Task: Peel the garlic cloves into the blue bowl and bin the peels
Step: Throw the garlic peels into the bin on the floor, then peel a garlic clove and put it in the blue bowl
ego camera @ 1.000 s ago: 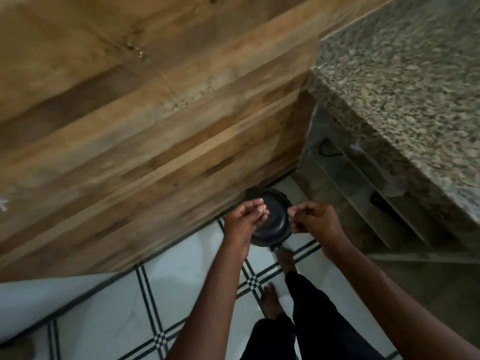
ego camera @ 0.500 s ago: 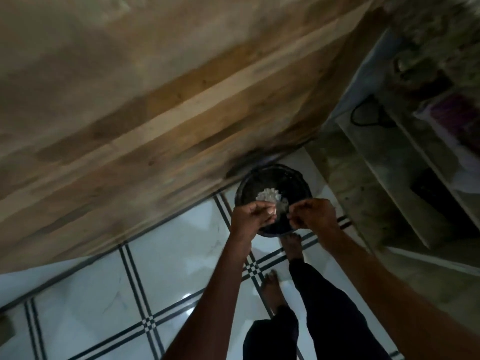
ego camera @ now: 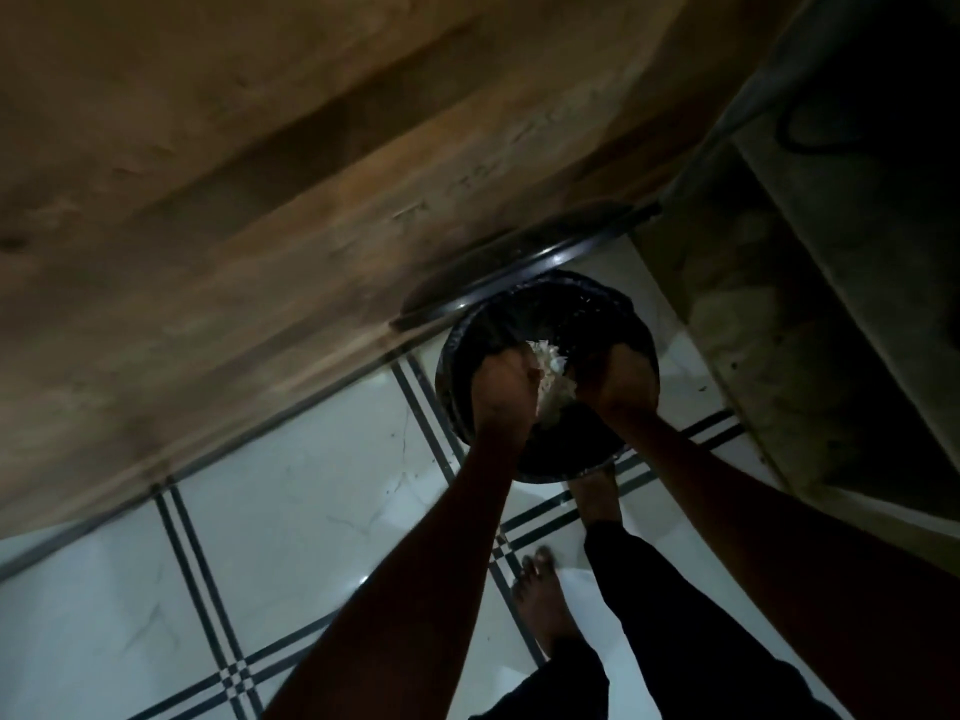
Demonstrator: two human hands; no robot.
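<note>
A black bin [ego camera: 597, 309] with a dark liner stands open on the tiled floor, its lid [ego camera: 519, 275] tipped back against the wooden panel. My left hand [ego camera: 506, 389] and my right hand [ego camera: 618, 381] reach down into the bin's mouth, backs toward the camera. A pale clump of garlic peels [ego camera: 550, 379] shows between the two hands. The fingers are dark and blurred, so whether they grip the peels is unclear. No blue bowl or cloves are in view.
A wooden panel [ego camera: 260, 200] rises behind the bin. At right are dim concrete shelves [ego camera: 831, 304] with a dark cable. One bare foot [ego camera: 597, 498] is at the bin's base and the other [ego camera: 540, 600] is on the white tiles [ego camera: 285, 511].
The bin's lid has swung open. Both hands have dropped from above the bin into its mouth with the peels, and the view has tilted down and closer.
</note>
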